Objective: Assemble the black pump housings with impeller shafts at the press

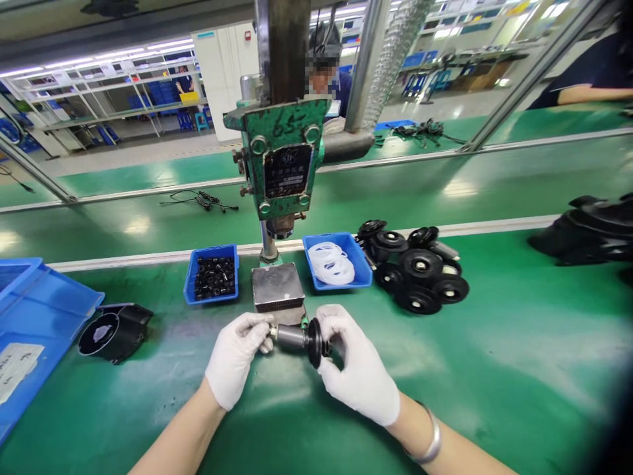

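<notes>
blue bin w/ black bits [212, 276], bin w/ white rings [333, 262], green press [281, 161], black housing [113, 332].

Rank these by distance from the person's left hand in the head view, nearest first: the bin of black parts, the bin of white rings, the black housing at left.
1. Bin of black parts, just behind the left hand.
2. Bin of white rings, behind and right.
3. Black housing, far left.

green press head [281, 142]: handwritten "65" on top edge. dark nameplate [287, 170] below it carries "sd" in a logo, remaining characters too small to read. nothing else legible.
</notes>
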### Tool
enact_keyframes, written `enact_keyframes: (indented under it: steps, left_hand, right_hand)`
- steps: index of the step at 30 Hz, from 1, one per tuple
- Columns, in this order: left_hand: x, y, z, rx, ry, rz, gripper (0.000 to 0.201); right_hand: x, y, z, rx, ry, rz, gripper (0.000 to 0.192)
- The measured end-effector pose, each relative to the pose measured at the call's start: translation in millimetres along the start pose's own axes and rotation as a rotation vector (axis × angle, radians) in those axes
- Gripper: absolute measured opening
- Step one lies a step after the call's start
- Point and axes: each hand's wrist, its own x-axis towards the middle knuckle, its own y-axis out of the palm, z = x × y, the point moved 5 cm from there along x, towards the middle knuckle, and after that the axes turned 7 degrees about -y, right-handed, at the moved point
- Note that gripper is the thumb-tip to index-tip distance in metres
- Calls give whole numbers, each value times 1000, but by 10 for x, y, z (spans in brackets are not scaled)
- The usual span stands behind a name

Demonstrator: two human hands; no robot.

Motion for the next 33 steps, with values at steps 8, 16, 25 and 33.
enact_keyframes:
  steps: [8,16,25,33]
  left_hand:
    - [-81,91,-1,-16,67,-52,30]
    - [-180,223,-48,-119,-18,64,70]
    - [-221,193,-45,14,127,174,62]
    - [-268,200,2,408,328,104,76]
  right_hand:
    - [-21,-3,26,20,-45,-30,37]
    - [-15,25,46,71,-47,-41,36]
    - [-9,-20,60,127,-40,-96,35]
    - [3,-10,85,74,-54,-87,32]
